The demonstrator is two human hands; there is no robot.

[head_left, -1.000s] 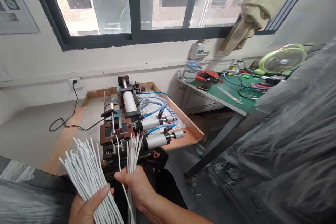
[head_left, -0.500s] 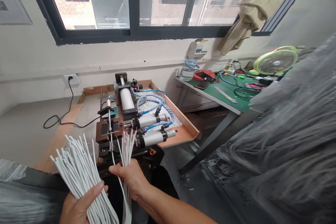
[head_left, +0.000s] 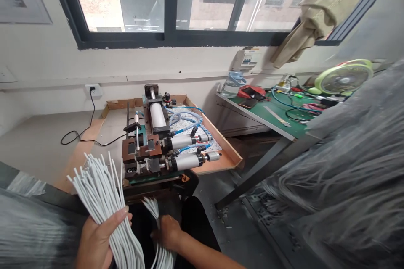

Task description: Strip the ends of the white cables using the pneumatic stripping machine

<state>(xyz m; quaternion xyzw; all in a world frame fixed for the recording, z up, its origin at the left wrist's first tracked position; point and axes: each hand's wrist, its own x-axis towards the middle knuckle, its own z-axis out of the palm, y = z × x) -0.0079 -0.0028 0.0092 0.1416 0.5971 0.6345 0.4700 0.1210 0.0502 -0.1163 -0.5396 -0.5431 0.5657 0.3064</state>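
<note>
A thick bundle of white cables fans out at its top above my left hand, whose fingers and thumb are wrapped round it. Lower and to the right, my right hand is closed round a thinner bunch of white cables, held over my lap with its ends pointing up. Pale, stripped-looking tips show on this smaller bunch. Just beyond both hands stands a pneumatic machine with brown metal blocks and several white cylinders; neither hand touches it.
A wooden tray surrounds the machine, with blue air hoses inside. At right, a green-topped table bears a water jug, a phone and a green fan. Plastic-wrapped cables stand at the right edge.
My right hand has drawn the smaller cable bunch down, away from the machine and toward my lap. The single cable near the brown block is no longer there. My left hand keeps its bundle.
</note>
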